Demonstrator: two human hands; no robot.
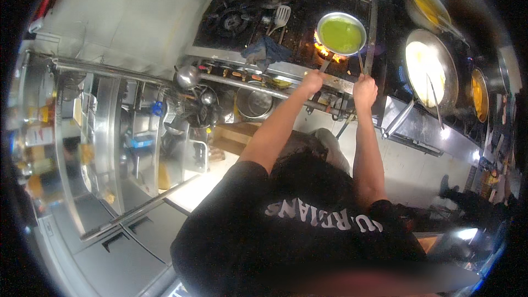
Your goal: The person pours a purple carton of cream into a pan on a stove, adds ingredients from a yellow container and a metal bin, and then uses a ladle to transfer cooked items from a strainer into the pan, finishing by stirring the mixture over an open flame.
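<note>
Over orange burner flames (324, 48) on the gas range, a round metal pan (364, 35) holds a bright green liquid (340, 35). Its flat handle (326, 65) is gripped by my left hand (312, 83). My right hand (365, 90) is closed around the thin handle of a metal utensil (361, 61) that reaches to the pan's near right rim. The utensil's far end cannot be made out. Left of the pan, a slotted metal turner (282, 17) lies on the range beside a crumpled dark blue cloth (266, 53).
At right, a large wok (451, 78) holds white liquid and a utensil; its handle (400, 119) juts toward me. Pans with yellow-orange food (429, 6) stand beyond and beside it. A bar (247, 84) crosses the range front. Ladles (187, 76) hang at left, near shelving (119, 148).
</note>
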